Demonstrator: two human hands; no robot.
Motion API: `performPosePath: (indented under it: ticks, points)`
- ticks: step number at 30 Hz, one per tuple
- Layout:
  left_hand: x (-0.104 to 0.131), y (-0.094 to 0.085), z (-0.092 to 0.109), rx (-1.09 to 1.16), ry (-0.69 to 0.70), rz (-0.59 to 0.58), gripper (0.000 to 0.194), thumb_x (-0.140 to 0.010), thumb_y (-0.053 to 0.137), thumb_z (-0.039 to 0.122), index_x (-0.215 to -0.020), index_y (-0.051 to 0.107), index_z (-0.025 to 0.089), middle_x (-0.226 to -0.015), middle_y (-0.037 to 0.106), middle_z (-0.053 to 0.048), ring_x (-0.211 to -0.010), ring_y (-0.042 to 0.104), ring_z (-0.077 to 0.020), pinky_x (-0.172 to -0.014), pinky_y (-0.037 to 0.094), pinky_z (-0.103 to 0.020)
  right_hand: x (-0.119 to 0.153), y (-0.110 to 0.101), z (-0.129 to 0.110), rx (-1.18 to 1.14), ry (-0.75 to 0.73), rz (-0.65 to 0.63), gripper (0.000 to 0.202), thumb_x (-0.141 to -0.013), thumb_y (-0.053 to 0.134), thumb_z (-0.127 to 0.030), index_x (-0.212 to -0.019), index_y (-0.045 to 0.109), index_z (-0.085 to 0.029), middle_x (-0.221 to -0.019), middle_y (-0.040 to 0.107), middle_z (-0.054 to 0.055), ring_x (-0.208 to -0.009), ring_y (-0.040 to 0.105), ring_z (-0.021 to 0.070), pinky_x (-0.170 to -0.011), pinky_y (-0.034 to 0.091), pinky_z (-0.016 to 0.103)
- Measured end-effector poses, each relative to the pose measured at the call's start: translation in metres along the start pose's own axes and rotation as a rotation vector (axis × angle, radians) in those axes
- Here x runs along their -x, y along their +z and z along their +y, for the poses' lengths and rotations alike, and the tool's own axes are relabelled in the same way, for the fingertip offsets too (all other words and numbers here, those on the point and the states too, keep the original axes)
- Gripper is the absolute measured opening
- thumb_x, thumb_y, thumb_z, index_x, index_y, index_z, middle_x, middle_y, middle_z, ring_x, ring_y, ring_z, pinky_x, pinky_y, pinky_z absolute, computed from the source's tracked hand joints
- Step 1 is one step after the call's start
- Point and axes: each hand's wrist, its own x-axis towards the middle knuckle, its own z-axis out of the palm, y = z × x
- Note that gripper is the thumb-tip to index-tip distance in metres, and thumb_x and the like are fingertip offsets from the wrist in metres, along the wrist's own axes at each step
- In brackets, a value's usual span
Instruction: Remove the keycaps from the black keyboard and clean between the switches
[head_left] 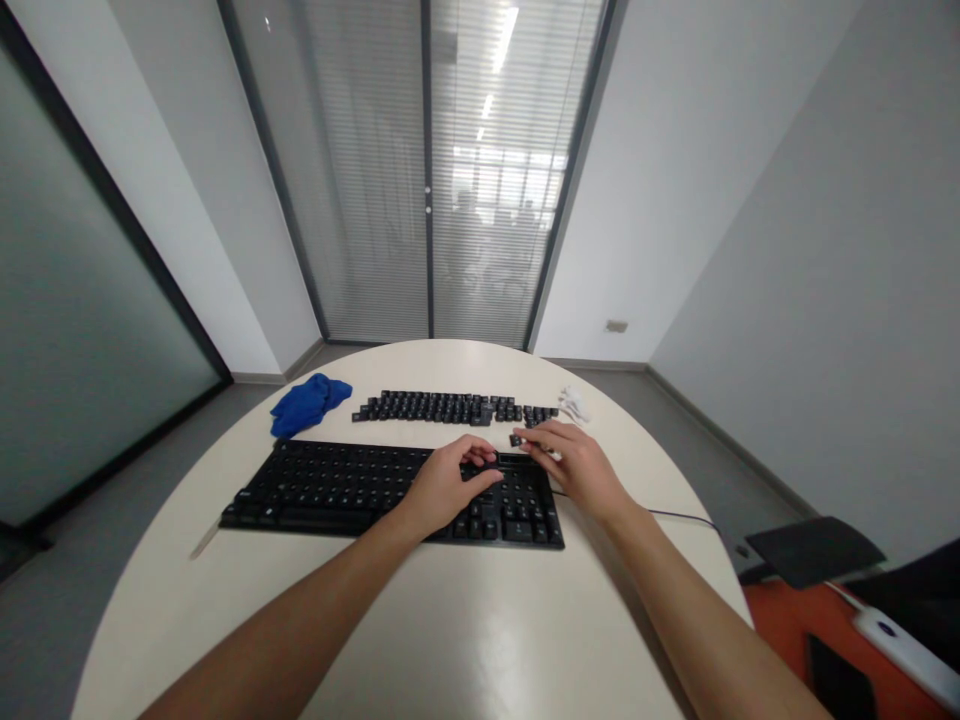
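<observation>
A black full-size keyboard (337, 490) lies across the table in front of me. Over its right part hovers my left hand (450, 485), thumb and curled fingers apart with nothing seen between them. My right hand (577, 465) is above the keyboard's upper right corner, its fingertips closed on a small black keycap (515, 440). Behind the keyboard, loose black keycaps (427, 406) are laid out in rows like a keyboard layout. A smaller group of keycaps (538, 414) sits just beyond my right fingers.
A crumpled blue cloth (307, 403) lies at the back left, and small white pieces (574, 402) at the back right. A thin pale stick (205, 540) rests left of the keyboard. A dark cable (682, 516) crosses the right edge of the round table (420, 620). An orange chair (787, 620) stands at right.
</observation>
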Motion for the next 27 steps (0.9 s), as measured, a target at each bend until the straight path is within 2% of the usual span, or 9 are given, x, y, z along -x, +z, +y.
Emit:
performPosePath:
  ticks: [4,9,19,27]
  points:
    - [0.003,0.0,0.001,-0.166,0.022,-0.062,0.024,-0.081,0.073,0.024,-0.103,0.064,0.02,-0.101,0.071,-0.004,-0.094,0.064,-0.0203,-0.089,0.051,-0.036,0.007,-0.007,0.039,0.099,0.202,0.087,0.028,-0.097,0.055,-0.031,-0.117,0.072,-0.021,-0.105,0.072,0.01,-0.094,0.068,0.0255,-0.084,0.053,0.036]
    - [0.005,0.0,0.002,-0.22,0.02,-0.096,0.025,-0.082,0.072,0.024,-0.105,0.064,0.02,-0.105,0.071,-0.005,-0.097,0.065,-0.0214,-0.091,0.051,-0.037,0.016,-0.003,0.072,0.219,0.369,0.008,0.03,-0.096,0.054,-0.031,-0.115,0.074,-0.018,-0.104,0.074,0.012,-0.09,0.07,0.0285,-0.078,0.052,0.037]
    - [0.006,0.0,0.002,-0.257,0.007,-0.11,0.025,-0.082,0.072,0.023,-0.105,0.064,0.02,-0.105,0.071,-0.005,-0.099,0.065,-0.0219,-0.092,0.05,-0.037,0.016,0.016,0.08,0.285,0.421,-0.077,0.029,-0.092,0.059,-0.032,-0.113,0.075,-0.021,-0.104,0.076,0.011,-0.094,0.07,0.0261,-0.082,0.05,0.033]
    - [0.007,0.0,0.006,-0.306,0.028,-0.118,0.024,-0.082,0.071,0.024,-0.105,0.064,0.021,-0.105,0.07,-0.005,-0.099,0.064,-0.0223,-0.091,0.05,-0.038,0.014,0.017,0.079,0.291,0.428,-0.071,0.03,-0.093,0.059,-0.029,-0.116,0.074,-0.019,-0.107,0.075,0.012,-0.096,0.07,0.0275,-0.084,0.051,0.035]
